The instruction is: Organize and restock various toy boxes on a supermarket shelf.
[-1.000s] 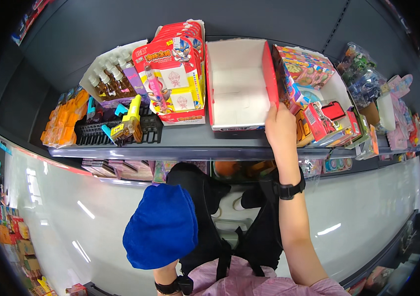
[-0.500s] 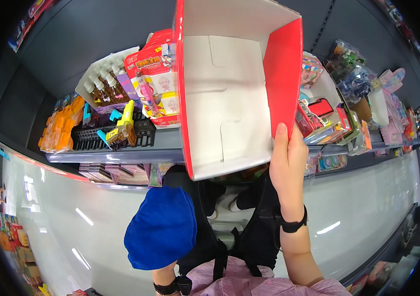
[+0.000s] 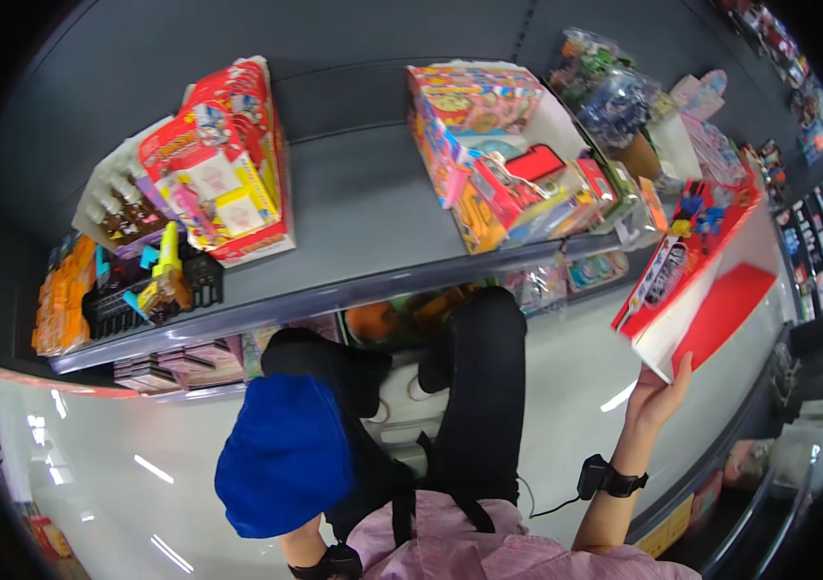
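Note:
Out to the right, over the aisle floor, my right hand is closed on the lower corner of an open-topped red cardboard box with a white inside. The box is tilted, and a printed outer side with cartoon figures shows. At the lower left a blue cloth covers my left hand; only the wrist shows below it. The cloth stays with that hand, though its fingers are hidden. Both wrists wear black bands.
In front runs a grey shelf. A red and yellow display box stands left, beside small bottles, orange packs and a black basket. Toward the right sit a carton of toys and bagged toys.
My right hand has swung the red box from in front of the shelf out to the right and turned it. The view has shifted, showing bare shelf between the display boxes. The cloth remains on my left hand.

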A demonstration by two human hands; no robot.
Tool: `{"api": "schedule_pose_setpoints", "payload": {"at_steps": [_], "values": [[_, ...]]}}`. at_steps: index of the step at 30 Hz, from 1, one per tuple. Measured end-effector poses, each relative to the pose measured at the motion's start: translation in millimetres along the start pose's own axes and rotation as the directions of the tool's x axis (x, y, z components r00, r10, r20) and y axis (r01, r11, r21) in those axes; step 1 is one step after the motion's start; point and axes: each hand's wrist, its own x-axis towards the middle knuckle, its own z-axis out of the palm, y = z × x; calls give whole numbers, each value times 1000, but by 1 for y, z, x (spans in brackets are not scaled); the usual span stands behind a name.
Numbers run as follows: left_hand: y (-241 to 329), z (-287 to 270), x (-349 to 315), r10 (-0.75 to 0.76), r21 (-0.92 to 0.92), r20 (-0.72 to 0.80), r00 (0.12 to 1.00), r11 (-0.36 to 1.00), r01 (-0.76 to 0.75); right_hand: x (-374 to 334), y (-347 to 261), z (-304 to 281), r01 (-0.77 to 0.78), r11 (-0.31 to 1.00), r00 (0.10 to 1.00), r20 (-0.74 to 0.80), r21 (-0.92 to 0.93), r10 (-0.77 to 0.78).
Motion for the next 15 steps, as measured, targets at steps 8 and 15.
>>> {"api": "schedule_pose_setpoints", "payload": {"at_steps": [8,15], "values": [[-1,-16,-11,-20,1,5,1000,1000,20,34,31,-226,-164,639,919,-351,-751,-178],[5,-34,-26,-26,-3,-8,1000,1000,26,23,141,-369,-400,311,875,-460,-862,-149]]}}
